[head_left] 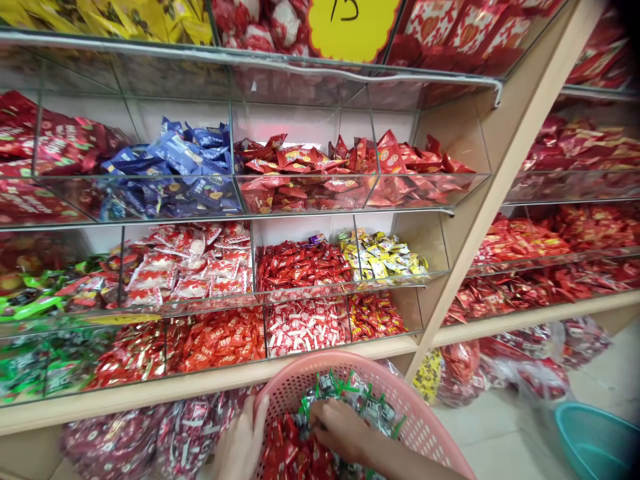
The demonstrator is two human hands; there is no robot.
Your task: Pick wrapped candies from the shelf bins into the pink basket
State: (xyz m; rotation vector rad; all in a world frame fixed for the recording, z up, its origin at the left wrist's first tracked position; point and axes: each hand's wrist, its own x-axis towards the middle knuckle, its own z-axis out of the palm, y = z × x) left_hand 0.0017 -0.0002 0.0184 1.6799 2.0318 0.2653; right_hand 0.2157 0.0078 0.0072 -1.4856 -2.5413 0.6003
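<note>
Handling appears to be in progress: the right hand (335,427) is inside the pink basket (420,413), which is in front of the lowest shelf (210,379). Its fingers are curled among the wrapped sweets; whether they have hold of any cannot be told. The left hand (243,437) grips the basket's left rim, thumb and fingers nearly straight. Red packets (295,453) and green-ended sweets (377,410) are in the basket, unsorted into any compartment. What supports the basket is out of view.

Premises: tiered shelving with clear dividers, stocked to uneven heights; a wooden upright (475,233); a yellow sign (353,30) above; bagged sweets (115,440) beneath; a pale tiled floor (500,440) with a turquoise basin (595,440) at right.
</note>
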